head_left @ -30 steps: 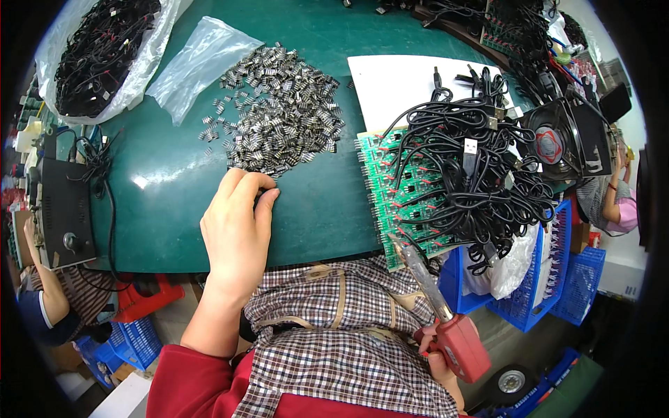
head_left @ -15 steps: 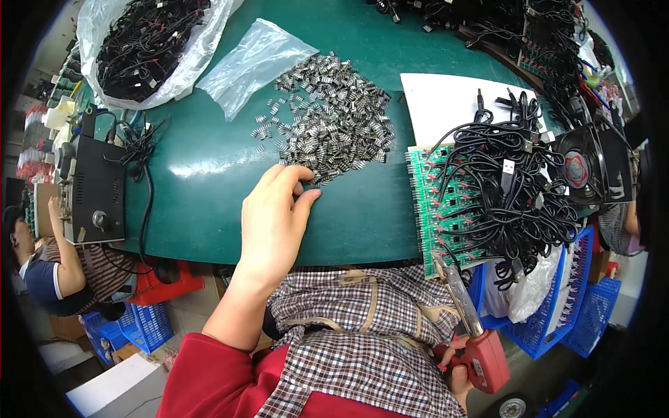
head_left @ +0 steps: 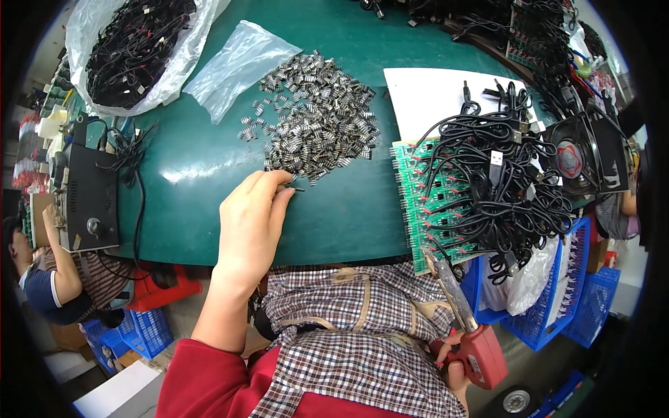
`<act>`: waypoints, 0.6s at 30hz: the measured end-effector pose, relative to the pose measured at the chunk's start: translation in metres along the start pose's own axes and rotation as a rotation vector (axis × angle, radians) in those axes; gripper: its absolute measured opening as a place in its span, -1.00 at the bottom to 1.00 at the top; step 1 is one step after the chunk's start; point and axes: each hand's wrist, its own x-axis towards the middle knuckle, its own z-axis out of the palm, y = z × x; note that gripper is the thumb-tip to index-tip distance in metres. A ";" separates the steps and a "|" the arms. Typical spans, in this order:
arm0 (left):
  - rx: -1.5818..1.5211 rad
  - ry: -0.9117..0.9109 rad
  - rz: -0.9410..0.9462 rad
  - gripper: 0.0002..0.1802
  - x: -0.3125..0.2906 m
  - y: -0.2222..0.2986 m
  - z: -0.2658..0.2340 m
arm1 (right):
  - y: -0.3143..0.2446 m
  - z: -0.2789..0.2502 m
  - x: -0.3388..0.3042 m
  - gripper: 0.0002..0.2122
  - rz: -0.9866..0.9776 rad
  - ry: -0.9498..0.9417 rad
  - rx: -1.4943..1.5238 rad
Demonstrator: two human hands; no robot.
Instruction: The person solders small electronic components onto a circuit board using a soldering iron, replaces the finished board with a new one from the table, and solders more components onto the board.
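My left hand [head_left: 247,223] is closed in a pinch at the near edge of a pile of small black connectors with metal pins [head_left: 320,118]. A single small pin connector [head_left: 295,189] sticks out past its fingertips. At the lower right, my right hand [head_left: 454,359] grips a red soldering gun [head_left: 483,357], partly hidden behind its handle. The gun's metal barrel [head_left: 453,292] slants up and left, its tip near the lower corner of a panel of green circuit boards [head_left: 416,209]. Black USB cables [head_left: 502,174] lie bunched over the boards, with red wire ends along them.
A clear plastic bag [head_left: 237,70] lies beyond the pile, left of it. Farther left are a bag of black cables [head_left: 143,49] and a black control box [head_left: 90,195]. A small fan [head_left: 573,160] stands right of the cables, above blue crates [head_left: 543,306]. Another person [head_left: 59,279] sits at left.
My left hand has drawn slightly toward me and left from the pile, and a small pin connector now shows at its fingertips. The whole view has shifted a little.
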 end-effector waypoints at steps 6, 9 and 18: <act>-0.610 -0.201 -0.239 -0.88 -0.014 0.023 0.000 | 0.001 -0.004 -0.002 -0.45 0.056 -0.071 -0.023; -0.385 -0.100 -0.026 -0.87 -0.008 0.025 0.014 | -0.027 0.015 0.016 -0.51 0.074 0.073 0.017; 0.202 -0.067 0.148 -0.87 -0.003 0.016 0.010 | -0.034 0.013 0.020 -0.57 0.082 0.093 -0.112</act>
